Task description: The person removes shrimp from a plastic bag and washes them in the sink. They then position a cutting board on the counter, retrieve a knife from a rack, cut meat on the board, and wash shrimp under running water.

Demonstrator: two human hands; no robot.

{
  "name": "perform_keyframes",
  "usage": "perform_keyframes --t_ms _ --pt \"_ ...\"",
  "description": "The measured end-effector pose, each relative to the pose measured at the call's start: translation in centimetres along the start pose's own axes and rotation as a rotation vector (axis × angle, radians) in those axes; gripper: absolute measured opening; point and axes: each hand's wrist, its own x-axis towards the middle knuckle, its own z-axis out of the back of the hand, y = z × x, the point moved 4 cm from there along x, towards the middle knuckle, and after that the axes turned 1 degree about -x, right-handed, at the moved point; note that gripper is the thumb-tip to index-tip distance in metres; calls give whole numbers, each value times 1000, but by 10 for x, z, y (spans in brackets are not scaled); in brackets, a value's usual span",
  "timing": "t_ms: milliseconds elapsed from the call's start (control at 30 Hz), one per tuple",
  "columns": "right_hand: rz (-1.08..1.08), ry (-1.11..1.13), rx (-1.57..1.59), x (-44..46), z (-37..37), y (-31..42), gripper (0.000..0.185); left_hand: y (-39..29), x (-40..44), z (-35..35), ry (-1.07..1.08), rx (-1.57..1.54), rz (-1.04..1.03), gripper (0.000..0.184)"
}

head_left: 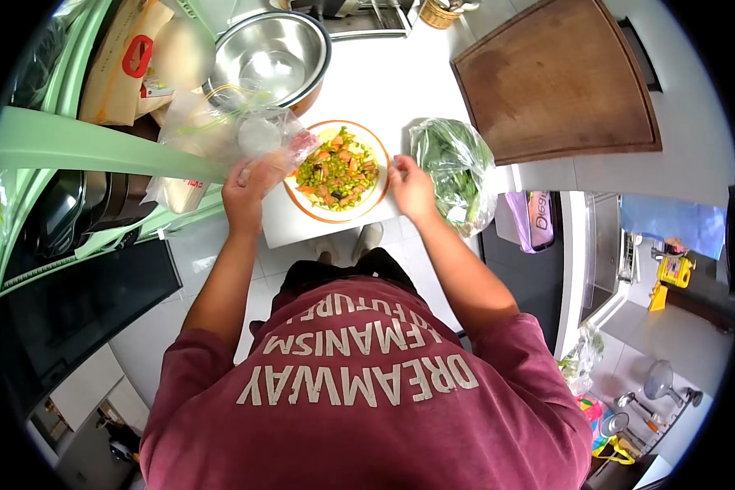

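Observation:
A white plate (336,216) with an orange rim sits near the front edge of the white table, heaped with green peas, orange pieces and some dark bits. My left hand (251,186) is at the plate's left side, fingers closed on a crumpled clear plastic bag (220,135). One pinkish corner of that bag overlaps the plate's upper left rim. On the opposite side, my right hand (413,189) has its fingers curled in at the plate's right rim. Just right of it lies a clear bag of leafy greens (456,163).
A large steel bowl (282,51) stands at the back left. Green shelving (106,147) with paper bags runs along the left. A brown wooden board (559,86) is at the back right. Farther right is a yellow bottle (675,271).

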Motion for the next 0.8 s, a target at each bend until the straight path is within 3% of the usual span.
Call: perform_keyframes --t_ms 100,200,233,533,733,800 --pt "-27 60 -101 -12 -20 -19 36 -6 -8 -7 -3 -6 -12 42" --pt "-471 421 419 -10 -48 -40 32 -16 -21 -11 -41 73 -42 40" --pt "-477 513 496 -11 -53 -42 27 -19 -30 -11 -94 89 -52 39" --pt "-412 597 737 -20 -62 -50 17 -20 -98 -6 -378 40 -168 30" --pt "-486 700 912 -20 -61 -42 17 -28 -126 -5 -429 27 -176 29" --pt "-435 642 869 -23 -40 -31 16 -26 -128 -2 -423 22 -225 28"
